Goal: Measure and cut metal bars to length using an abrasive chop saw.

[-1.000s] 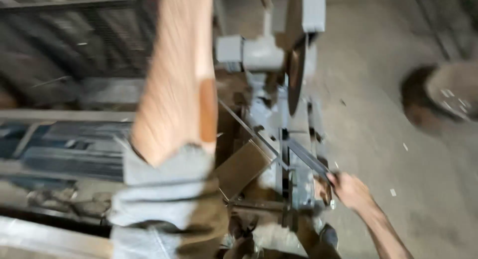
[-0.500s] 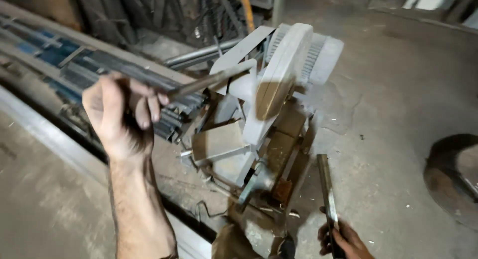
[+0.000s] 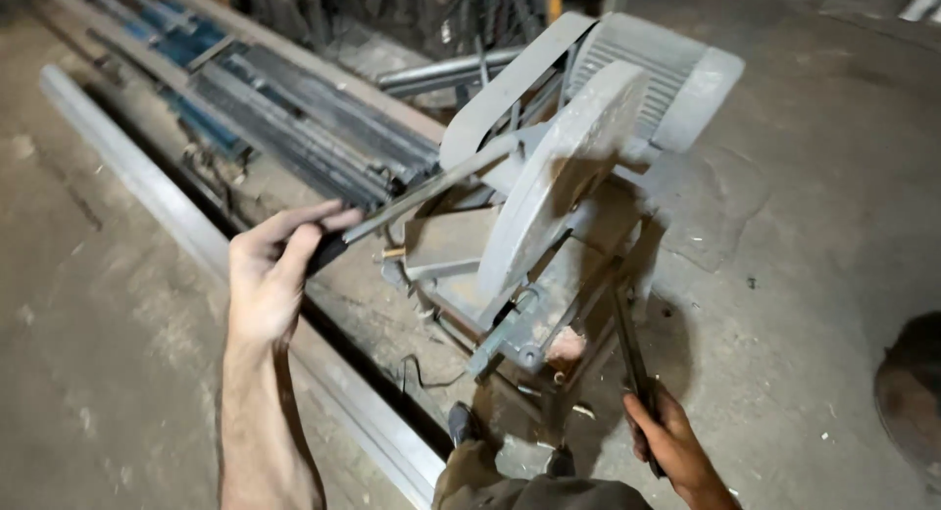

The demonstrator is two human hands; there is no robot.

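Observation:
A grey cut-off saw [image 3: 549, 206] with a round blade guard stands on the concrete floor in front of me. Its long lever handle [image 3: 431, 187] ends in a black grip, and my left hand [image 3: 270, 275] wraps loosely around that grip with the fingers partly stretched. The saw head is tilted up. My right hand [image 3: 671, 441] grips the near end of a thin dark metal bar [image 3: 627, 343], which runs up towards the saw's base and vise [image 3: 529, 314].
A long pale steel section [image 3: 147, 187] lies on the floor at the left. Beyond it is a stack of dark and blue metal profiles [image 3: 284, 108]. A round dark object [image 3: 912, 392] sits at the right edge. My shoes [image 3: 466, 427] are just below the saw.
My left hand, earlier clenched on the handle, now holds it more loosely and sits lower. My right hand stays closed on the metal bar. The view has swung.

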